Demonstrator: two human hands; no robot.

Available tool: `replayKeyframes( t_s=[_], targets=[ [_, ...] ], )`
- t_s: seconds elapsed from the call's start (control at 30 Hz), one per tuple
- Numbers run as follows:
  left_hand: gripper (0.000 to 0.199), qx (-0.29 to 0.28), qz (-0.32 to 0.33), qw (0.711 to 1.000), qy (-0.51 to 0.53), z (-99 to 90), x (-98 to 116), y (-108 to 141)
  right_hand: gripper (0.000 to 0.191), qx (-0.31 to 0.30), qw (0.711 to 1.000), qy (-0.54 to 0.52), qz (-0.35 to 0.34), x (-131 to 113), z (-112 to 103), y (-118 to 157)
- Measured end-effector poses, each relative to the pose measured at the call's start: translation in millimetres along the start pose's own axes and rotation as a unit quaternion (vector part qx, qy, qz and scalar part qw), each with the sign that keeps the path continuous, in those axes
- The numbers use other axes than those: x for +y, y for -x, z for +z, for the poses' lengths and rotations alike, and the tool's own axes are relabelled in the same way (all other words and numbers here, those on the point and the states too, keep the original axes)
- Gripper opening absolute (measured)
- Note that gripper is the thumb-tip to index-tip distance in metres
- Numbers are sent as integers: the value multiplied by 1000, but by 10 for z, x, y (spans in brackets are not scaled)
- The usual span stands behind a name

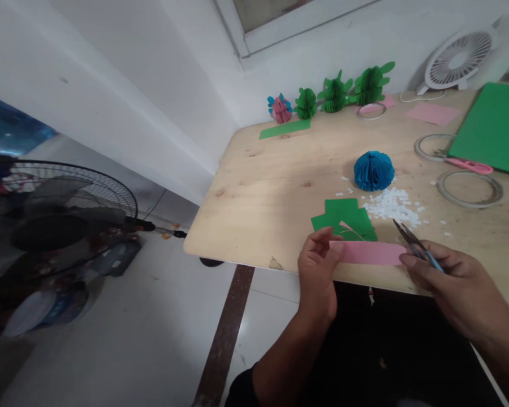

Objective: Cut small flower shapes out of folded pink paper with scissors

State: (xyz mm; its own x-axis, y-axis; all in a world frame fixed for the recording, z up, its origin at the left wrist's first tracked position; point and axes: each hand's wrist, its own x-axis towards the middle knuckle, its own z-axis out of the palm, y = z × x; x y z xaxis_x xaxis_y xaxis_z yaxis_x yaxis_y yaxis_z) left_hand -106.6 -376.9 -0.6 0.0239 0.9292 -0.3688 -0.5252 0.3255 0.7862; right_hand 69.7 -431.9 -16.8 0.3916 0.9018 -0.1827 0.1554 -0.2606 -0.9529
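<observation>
A pink paper strip [369, 253] with a rounded right end stretches between my two hands above the table's front edge. My left hand [320, 265] pinches its left end between thumb and fingers. At the other end, my right hand [445, 268] touches the strip with its fingertips and also holds scissors [418, 246], whose blades point up and left. Green paper pieces [341, 212] lie just behind the strip, with thin pink scraps on top. A blue folded paper ball [374, 170] sits farther back, beside a scatter of small white bits [392, 206].
Green paper figures [335, 93] and a pink one [280, 108] stand along the wall. Tape rolls [470, 189], pink-handled scissors [469, 164] and a large green sheet [494, 130] lie at the right. A white fan [458, 59] stands behind; a black fan [68, 215] is at left.
</observation>
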Motion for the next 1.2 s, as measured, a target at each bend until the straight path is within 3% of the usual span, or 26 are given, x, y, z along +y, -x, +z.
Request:
replayKeyframes(
  t_s=[0.1, 0.2, 0.33, 0.57, 0.7, 0.83, 1.03, 1.2],
  targets=[
    [22, -54, 99, 984, -138, -64, 154, -49, 36, -56, 997, -26, 47, -85, -66, -64],
    [23, -131, 168, 944, -252, -31, 271, -47, 41, -84, 996, 0, 33, -217, -72, -102],
    [17, -217, 136, 911, -324, 53, 282, -19, 42, -109, 994, 13, 21, -346, -53, -129],
    [9, -177, 29, 937, -299, 45, 147, -7, 38, -66, 995, -36, 69, -178, -25, -115],
    [10, -180, 5, 925, -335, 35, 122, 7, 38, -33, 995, -51, 75, -114, 33, -110],
    [12, -195, -8, 928, -317, 70, 108, 24, 39, -42, 995, -51, 74, -217, 93, -115],
    [26, -128, -80, 974, -170, 126, 25, 4, 48, 0, 988, -106, 110, -171, 112, -5],
    [37, -57, -110, 992, -31, 196, -40, -6, 46, -17, 981, -184, 64, -34, 208, 157]
  ],
)
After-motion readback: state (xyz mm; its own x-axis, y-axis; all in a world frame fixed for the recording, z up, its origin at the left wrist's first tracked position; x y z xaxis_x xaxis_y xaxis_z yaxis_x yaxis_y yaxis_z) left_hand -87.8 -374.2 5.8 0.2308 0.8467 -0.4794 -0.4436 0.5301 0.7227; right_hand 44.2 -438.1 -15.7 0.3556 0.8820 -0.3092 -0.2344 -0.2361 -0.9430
